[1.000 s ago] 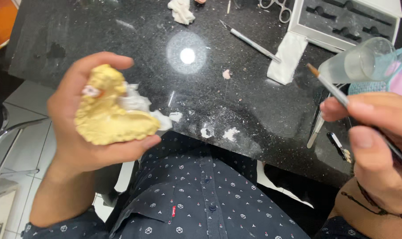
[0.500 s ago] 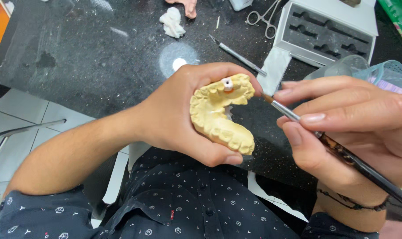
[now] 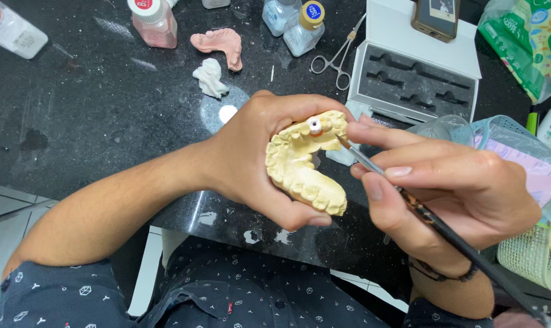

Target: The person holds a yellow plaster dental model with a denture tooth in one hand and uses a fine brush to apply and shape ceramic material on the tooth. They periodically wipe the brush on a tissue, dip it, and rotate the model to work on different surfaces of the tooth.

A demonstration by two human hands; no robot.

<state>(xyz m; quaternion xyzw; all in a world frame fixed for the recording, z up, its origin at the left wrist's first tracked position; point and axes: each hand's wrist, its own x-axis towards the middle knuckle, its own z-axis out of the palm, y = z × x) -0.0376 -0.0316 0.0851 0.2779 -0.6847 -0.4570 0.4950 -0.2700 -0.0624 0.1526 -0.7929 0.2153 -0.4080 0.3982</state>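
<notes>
The left hand (image 3: 251, 152) gripped a pale yellow plaster cast of a dental arch (image 3: 302, 161), thumb under its lower end and fingers curled over the top, holding it in the air just above the near edge of the black speckled stone counter (image 3: 93, 103). A small white tooth crown with an orange base (image 3: 314, 125) sat on the cast's upper end. The right hand (image 3: 445, 194) pinched a thin dark-handled brush (image 3: 436, 222) between thumb and the first fingers, its metal ferrule and tip resting against the cast just beside the crown.

Towards the far edge of the counter lay a pink denture base (image 3: 217, 44), and near it a white crumpled lump (image 3: 210, 77). At the far left corner stood a clear bottle with an orange cap and a white label (image 3: 11, 30); beside it stood a bottle of pink liquid with a white cap and a red-and-white label (image 3: 155, 21). Further right were two small clear bottles (image 3: 293, 21), one with a yellow cap bearing a blue round sticker. Steel scissor-handled forceps (image 3: 336, 58) lay beside an open white box with a dark slotted foam insert (image 3: 418, 76); a phone (image 3: 436, 17) rested on its lid. A green printed packet (image 3: 524, 42) lay at the far right corner, and a pale green mesh basket (image 3: 524, 255) stood at the right edge behind the right hand.
</notes>
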